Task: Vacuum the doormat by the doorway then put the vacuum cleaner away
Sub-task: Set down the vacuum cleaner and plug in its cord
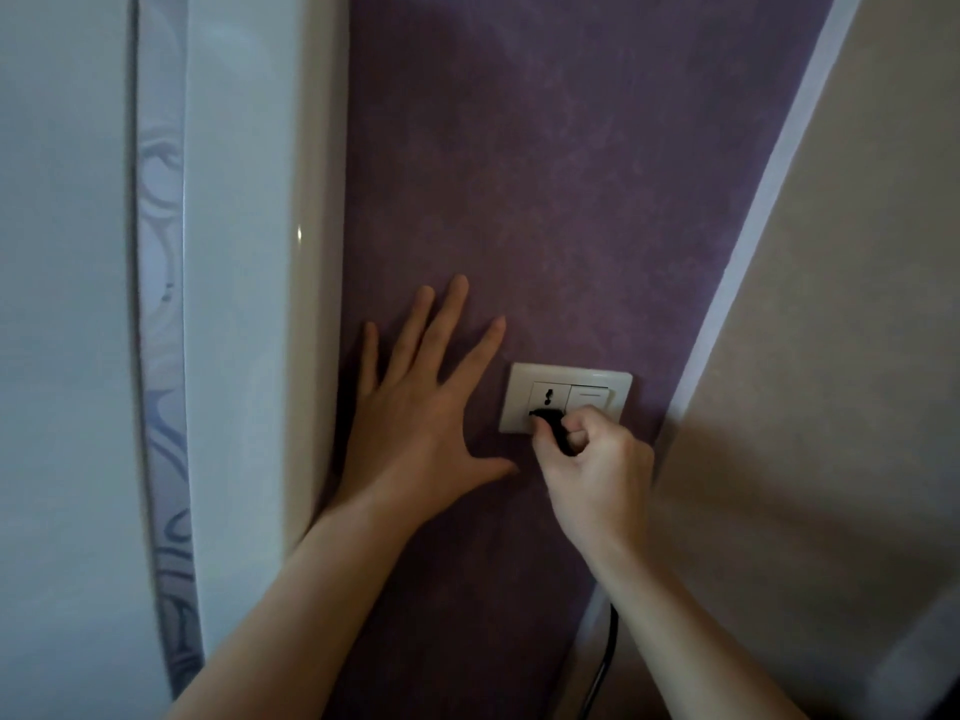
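Two forearms come in from the bottom edge. Cord [605, 652]: black, hangs below the right wrist and runs out of frame.

Right hand [597, 459]: fingers curled in a fist round the black plug [550, 423]. Plug sits at the lower socket of the white plate [519, 405]. Fully seated or partly out, cannot tell, since the fist hides the pins.

Left hand [421, 407]: spread flat, fingers straight, palm pressed on the purple wall [519, 174] just left of the plate. It holds nothing.

Step in hand, my reading: the plug is going in or coming out; which one, cannot tell. Either way:
- move it straight along the pins, no twisting
- grip the body, not the cord
- keep fingertips clear of the pins
- if the plate lifts, the bracing hand would serve better on the plate itself

Holders: only the plate. Lower socket takes the plug. Upper holes [548, 394] are empty. Switch [592, 397] sits to their right, position unclear.

Farther off: white door frame [249, 252] to the left of the purple strip, beige wall to the right.

Vacuum and doormat: neither in view. The cord is likely the vacuum's.
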`<action>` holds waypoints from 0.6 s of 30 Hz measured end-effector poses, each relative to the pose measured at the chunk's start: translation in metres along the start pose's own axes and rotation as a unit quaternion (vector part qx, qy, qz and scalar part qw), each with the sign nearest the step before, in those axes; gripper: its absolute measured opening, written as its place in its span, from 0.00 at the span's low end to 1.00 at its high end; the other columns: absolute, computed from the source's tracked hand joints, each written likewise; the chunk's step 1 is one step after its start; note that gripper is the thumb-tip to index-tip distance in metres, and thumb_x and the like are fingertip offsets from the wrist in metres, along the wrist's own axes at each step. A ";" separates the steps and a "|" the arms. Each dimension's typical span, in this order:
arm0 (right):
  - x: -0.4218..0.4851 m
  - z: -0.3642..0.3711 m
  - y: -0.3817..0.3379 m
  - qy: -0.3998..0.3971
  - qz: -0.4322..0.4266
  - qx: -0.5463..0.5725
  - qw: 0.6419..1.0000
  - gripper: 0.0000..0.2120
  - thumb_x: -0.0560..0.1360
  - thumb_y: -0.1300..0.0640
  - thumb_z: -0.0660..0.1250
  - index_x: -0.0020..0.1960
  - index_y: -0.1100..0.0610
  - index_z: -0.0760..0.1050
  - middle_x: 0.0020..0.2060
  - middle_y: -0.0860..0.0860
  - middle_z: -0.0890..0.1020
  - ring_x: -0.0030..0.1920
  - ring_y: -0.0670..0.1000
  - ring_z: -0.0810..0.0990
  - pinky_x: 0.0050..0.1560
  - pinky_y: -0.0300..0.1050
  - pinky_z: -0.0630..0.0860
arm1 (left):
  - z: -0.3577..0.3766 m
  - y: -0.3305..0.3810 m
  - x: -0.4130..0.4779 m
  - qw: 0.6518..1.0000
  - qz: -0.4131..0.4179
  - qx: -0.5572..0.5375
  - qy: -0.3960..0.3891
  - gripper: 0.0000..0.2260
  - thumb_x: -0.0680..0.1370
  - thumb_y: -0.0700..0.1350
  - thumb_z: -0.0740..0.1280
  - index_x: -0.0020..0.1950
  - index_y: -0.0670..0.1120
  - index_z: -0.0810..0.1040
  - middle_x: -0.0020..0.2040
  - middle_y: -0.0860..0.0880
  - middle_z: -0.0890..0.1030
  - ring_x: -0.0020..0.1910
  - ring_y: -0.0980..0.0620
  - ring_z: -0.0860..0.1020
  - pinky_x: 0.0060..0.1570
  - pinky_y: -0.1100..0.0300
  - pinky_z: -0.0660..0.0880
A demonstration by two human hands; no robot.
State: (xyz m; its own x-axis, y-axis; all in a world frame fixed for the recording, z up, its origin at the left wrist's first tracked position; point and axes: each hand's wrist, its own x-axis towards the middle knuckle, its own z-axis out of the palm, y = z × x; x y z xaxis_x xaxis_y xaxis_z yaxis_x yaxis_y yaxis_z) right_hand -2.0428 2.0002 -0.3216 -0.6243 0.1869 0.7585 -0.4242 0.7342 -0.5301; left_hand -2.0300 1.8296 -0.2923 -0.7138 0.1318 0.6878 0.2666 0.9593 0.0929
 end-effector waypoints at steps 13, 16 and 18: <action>0.011 -0.008 -0.012 -0.071 0.039 -0.055 0.995 0.21 0.75 0.50 0.72 0.31 0.59 0.69 0.23 0.53 0.77 0.28 0.54 0.78 0.34 0.52 0.69 | -0.006 0.001 -0.001 1.000 -0.003 -0.031 -0.003 0.56 0.59 0.69 0.75 0.81 0.59 0.53 0.82 0.53 0.38 0.80 0.51 0.36 0.76 0.39 0.39; 0.012 -0.007 -0.009 -0.079 0.036 -0.053 0.995 0.21 0.75 0.50 0.72 0.31 0.61 0.69 0.23 0.55 0.78 0.27 0.56 0.79 0.35 0.53 0.73 | -0.005 0.001 -0.002 0.999 -0.002 -0.036 -0.007 0.55 0.60 0.70 0.75 0.81 0.59 0.53 0.82 0.53 0.37 0.80 0.52 0.35 0.76 0.39 0.39; 0.016 -0.004 -0.008 -0.090 0.048 -0.050 0.994 0.21 0.75 0.50 0.71 0.31 0.61 0.68 0.23 0.55 0.78 0.28 0.58 0.81 0.34 0.53 0.77 | -0.004 0.001 -0.001 0.999 -0.002 -0.037 -0.004 0.55 0.60 0.70 0.74 0.81 0.60 0.52 0.82 0.54 0.37 0.80 0.52 0.35 0.76 0.39 0.39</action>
State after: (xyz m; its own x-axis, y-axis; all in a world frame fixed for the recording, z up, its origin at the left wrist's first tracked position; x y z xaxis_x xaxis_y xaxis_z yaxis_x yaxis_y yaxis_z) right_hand -2.0468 2.0003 -0.3039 -0.7693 0.1463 0.6219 -0.2959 0.7811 -0.5498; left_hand -2.0266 1.8294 -0.2900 -0.7203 0.1310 0.6812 0.3105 0.9390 0.1477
